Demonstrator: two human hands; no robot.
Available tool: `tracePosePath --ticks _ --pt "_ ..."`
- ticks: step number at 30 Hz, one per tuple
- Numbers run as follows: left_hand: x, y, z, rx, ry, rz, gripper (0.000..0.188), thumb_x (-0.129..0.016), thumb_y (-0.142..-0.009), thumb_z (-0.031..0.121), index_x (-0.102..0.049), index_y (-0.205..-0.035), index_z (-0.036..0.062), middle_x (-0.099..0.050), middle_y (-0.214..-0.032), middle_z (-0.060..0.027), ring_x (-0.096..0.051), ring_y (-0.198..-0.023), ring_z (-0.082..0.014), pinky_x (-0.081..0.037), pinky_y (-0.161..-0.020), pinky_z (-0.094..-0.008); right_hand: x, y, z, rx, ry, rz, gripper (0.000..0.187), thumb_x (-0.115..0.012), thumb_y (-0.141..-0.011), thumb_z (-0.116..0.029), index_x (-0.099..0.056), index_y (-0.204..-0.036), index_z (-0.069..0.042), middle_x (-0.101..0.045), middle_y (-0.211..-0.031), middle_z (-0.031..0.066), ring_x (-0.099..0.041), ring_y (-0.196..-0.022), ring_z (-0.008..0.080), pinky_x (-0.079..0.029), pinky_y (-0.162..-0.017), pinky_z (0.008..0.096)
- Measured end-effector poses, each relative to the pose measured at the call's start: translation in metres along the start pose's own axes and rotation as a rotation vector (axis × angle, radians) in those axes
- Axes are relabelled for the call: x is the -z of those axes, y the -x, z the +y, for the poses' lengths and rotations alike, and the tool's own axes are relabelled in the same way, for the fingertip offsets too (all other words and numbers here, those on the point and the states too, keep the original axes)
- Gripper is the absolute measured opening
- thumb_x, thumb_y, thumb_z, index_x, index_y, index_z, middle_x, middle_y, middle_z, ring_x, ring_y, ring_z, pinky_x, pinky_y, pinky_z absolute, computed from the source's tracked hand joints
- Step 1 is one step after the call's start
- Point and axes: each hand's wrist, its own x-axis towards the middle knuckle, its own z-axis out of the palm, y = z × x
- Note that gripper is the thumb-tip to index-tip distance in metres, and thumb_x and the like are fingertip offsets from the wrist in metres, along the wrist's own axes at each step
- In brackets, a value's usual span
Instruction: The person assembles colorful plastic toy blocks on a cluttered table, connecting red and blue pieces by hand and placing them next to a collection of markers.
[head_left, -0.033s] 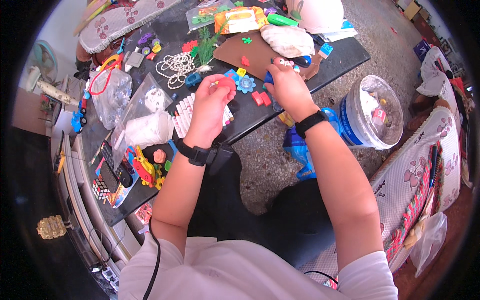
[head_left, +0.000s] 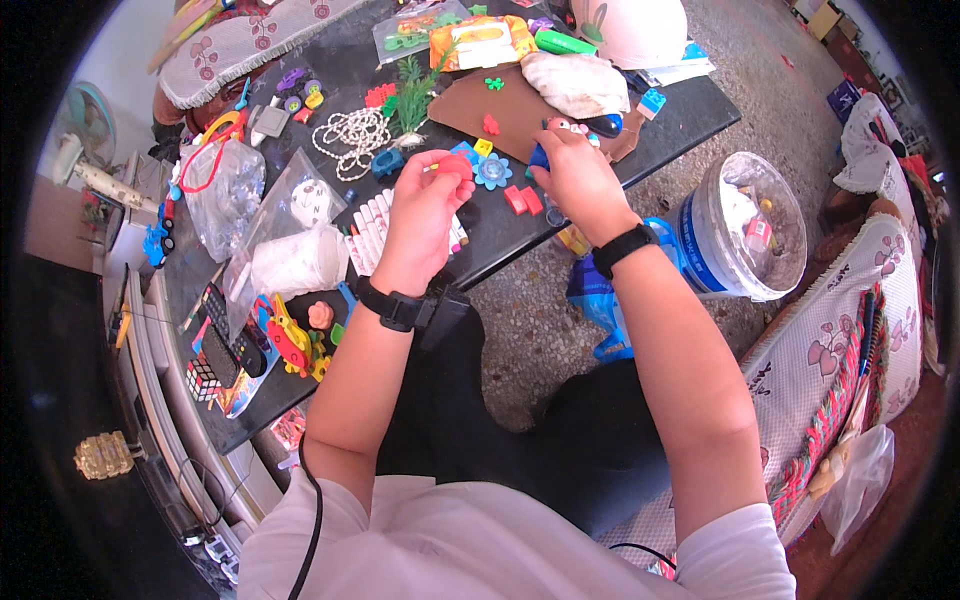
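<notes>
Over the dark table, my left hand pinches a small round red piece between thumb and fingers. My right hand is closed around a blue piece, mostly hidden by the fingers. Between the hands lie a blue flower-shaped toy, a yellow block and a pair of red blocks. A row of white markers rests beside my left wrist. Just beyond my right hand is a small multicoloured toy, partly covered by it.
Brown cardboard lies farther back, with a white cloth bundle on it. White beads and a green plastic plant sit at centre-left. A white bucket stands on the floor at right. A puzzle cube is near the left corner.
</notes>
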Motion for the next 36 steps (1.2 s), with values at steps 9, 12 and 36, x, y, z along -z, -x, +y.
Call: tracePosePath --ticks 9,12,36 --pt "-0.045 -0.009 0.008 0.136 0.092 -0.011 0.021 -0.058 -0.103 0.015 -0.047 -0.120 0.0094 -0.064 -0.112 -0.0099 -0.066 -0.100 -0.0235 -0.055 -0.086 -0.0385 0.025 0.000 -0.014 0.047 -0.566 0.192 0.043 -0.082 -0.079 -0.009 -0.068 -0.119 0.001 -0.071 -0.108 0.0211 -0.070 -0.099 0.0383 -0.056 -0.089 0.0436" --pt "-0.050 -0.007 0.006 0.164 0.103 -0.106 0.022 -0.055 -0.106 0.024 -0.045 -0.122 0.0112 -0.062 -0.114 -0.0099 -0.068 -0.102 -0.0256 -0.060 -0.086 -0.0457 0.025 0.002 -0.024 0.237 -0.443 0.230 0.048 -0.081 -0.080 -0.011 -0.065 -0.124 -0.001 -0.070 -0.115 0.0188 -0.066 -0.107 0.0387 -0.054 -0.093 0.0435" --pt "-0.014 -0.019 0.014 0.106 0.225 -0.278 0.026 -0.054 -0.110 0.019 -0.056 -0.131 0.0034 -0.064 -0.120 -0.0076 -0.064 -0.110 -0.0158 -0.056 -0.093 -0.0341 0.004 -0.012 -0.051 0.321 -0.279 0.324 0.040 -0.076 -0.083 -0.016 -0.062 -0.116 0.002 -0.069 -0.106 0.0199 -0.068 -0.098 0.0374 -0.056 -0.086 0.0452"
